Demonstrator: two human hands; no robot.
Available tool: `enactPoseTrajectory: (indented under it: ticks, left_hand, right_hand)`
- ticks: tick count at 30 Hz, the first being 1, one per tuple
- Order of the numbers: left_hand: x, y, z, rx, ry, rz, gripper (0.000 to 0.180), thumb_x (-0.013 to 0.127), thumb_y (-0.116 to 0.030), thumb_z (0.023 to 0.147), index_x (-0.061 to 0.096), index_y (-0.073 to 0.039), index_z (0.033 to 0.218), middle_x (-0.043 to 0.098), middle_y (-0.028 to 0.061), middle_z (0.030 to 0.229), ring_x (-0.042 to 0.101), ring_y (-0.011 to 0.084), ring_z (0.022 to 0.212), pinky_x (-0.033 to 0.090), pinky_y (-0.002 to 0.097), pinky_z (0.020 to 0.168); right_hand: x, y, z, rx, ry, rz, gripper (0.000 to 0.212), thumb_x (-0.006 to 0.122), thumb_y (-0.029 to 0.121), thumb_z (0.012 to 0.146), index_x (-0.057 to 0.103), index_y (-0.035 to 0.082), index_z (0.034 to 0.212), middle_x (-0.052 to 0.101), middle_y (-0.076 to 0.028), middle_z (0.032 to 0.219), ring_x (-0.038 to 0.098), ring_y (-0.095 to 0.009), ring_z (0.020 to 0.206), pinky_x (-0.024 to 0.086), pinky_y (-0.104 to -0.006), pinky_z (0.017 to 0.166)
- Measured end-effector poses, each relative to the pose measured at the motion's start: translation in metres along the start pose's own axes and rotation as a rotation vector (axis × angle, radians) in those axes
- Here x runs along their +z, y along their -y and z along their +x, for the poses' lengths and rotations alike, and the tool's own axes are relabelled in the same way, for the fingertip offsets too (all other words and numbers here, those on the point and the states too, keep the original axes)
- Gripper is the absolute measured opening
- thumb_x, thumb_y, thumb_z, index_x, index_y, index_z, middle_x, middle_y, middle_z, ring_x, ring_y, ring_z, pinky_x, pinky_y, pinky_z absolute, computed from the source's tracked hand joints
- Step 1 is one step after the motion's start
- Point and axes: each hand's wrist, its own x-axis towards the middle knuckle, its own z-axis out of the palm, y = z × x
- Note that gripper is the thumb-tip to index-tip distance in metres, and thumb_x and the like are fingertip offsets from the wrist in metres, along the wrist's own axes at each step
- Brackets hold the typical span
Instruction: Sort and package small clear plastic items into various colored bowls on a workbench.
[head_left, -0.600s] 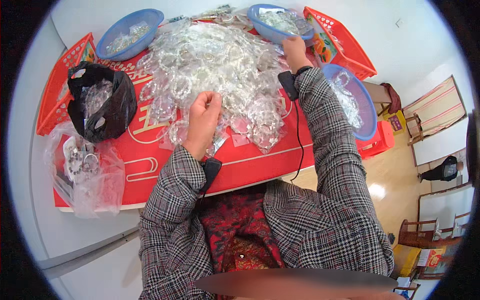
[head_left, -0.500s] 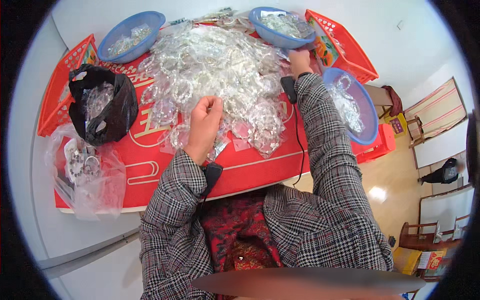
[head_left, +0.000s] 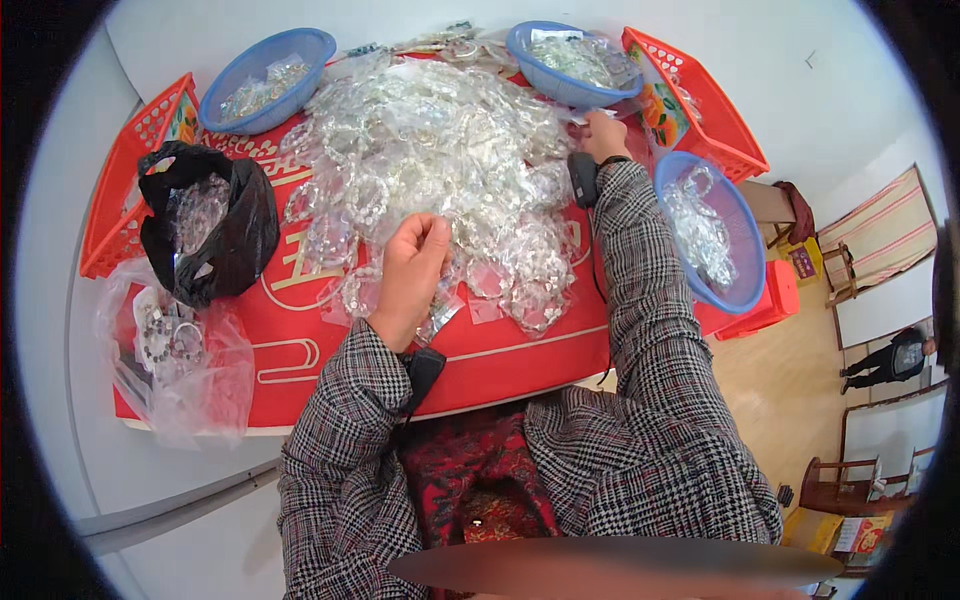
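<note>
A large heap of clear plastic packets [head_left: 440, 150] with silvery bracelet-like jewellery covers the middle of the red tabletop [head_left: 480, 365]. My left hand [head_left: 412, 275] is over the heap's near edge, thumb and fingers pressed together; whatever they may hold is too small to make out. At the heap's far right, my right hand [head_left: 604, 137] has its fingers curled just below a blue plastic basket [head_left: 545, 85] of similar packets. What those fingers hold is hidden. Each wrist wears a black strapped device, one of them the right wrist device [head_left: 583, 180].
Left stand another blue basket [head_left: 225, 118], a red crate [head_left: 100, 225], a black bag [head_left: 262, 235] and a clear bag [head_left: 225, 385] with jewellery. Right are a bluish-purple basket [head_left: 745, 285] and a red crate [head_left: 735, 140]. A person [head_left: 895, 358] in dark clothes is far right.
My right hand has shifted slightly nearer, still below the far-right blue basket. My left hand stays pinched over the heap's near edge. The person at far right shows more fully.
</note>
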Motion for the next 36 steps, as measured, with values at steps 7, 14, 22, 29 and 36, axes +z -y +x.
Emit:
enactPoseTrajectory:
  ticks: [7, 14, 22, 29, 36]
  left_hand:
    - [-0.004, -0.002, -0.004, 0.016, 0.018, 0.08, 0.02, 0.052, -0.023, 0.088, 0.052, -0.004, 0.09, 0.052, -0.0015, 0.071, 0.046, 0.0054, 0.058, 0.038, 0.0186, 0.053]
    - [0.0, -0.012, -0.006, -0.025, 0.12, -0.182, 0.032, 0.055, -0.028, 0.087, 0.05, -0.003, 0.105, 0.058, 0.0031, 0.089, 0.055, 0.009, 0.074, 0.047, 0.0215, 0.063]
    - [-0.013, -0.019, 0.001, -0.078, 0.178, -0.583, 0.031, 0.048, -0.018, 0.09, 0.044, -0.004, 0.117, 0.056, 0.0078, 0.107, 0.058, 0.0209, 0.094, 0.052, 0.034, 0.07]
    - [-0.008, -0.013, 0.003, -0.016, 0.12, -0.49, 0.034, 0.054, -0.011, 0.086, 0.044, -0.005, 0.118, 0.058, 0.0064, 0.103, 0.059, 0.0145, 0.087, 0.051, 0.0295, 0.069]
    - [-0.001, -0.001, 0.003, 0.096, 0.066, -0.219, 0.036, 0.055, -0.004, 0.083, 0.042, 0.001, 0.117, 0.057, 0.0081, 0.104, 0.057, 0.0137, 0.088, 0.049, 0.0274, 0.074]
  right_hand:
    - [-0.096, 0.133, -0.051, 0.502, -0.144, 1.556, 0.018, 0.056, 0.004, 0.079, 0.053, 0.0, 0.096, 0.053, -0.004, 0.072, 0.049, -0.01, 0.052, 0.034, -0.0276, 0.041]
    - [-0.109, 0.18, -0.13, -0.167, -0.079, 1.123, 0.026, 0.051, -0.005, 0.077, 0.05, 0.001, 0.102, 0.055, -0.005, 0.081, 0.054, -0.016, 0.066, 0.044, -0.0276, 0.056]
    - [-0.129, 0.199, -0.141, -0.812, -0.188, 0.49, 0.038, 0.051, -0.009, 0.065, 0.054, 0.005, 0.1, 0.054, -0.012, 0.094, 0.054, -0.029, 0.087, 0.044, -0.0297, 0.072]
    - [-0.123, 0.2, -0.148, -0.26, -0.071, 1.033, 0.021, 0.055, 0.002, 0.076, 0.057, 0.004, 0.097, 0.053, -0.008, 0.099, 0.052, -0.018, 0.087, 0.043, -0.0272, 0.071]
    - [-0.107, 0.188, -0.147, -0.308, 0.101, 0.877, 0.016, 0.058, 0.01, 0.079, 0.056, 0.003, 0.094, 0.054, -0.004, 0.092, 0.051, -0.012, 0.082, 0.042, -0.0242, 0.068]
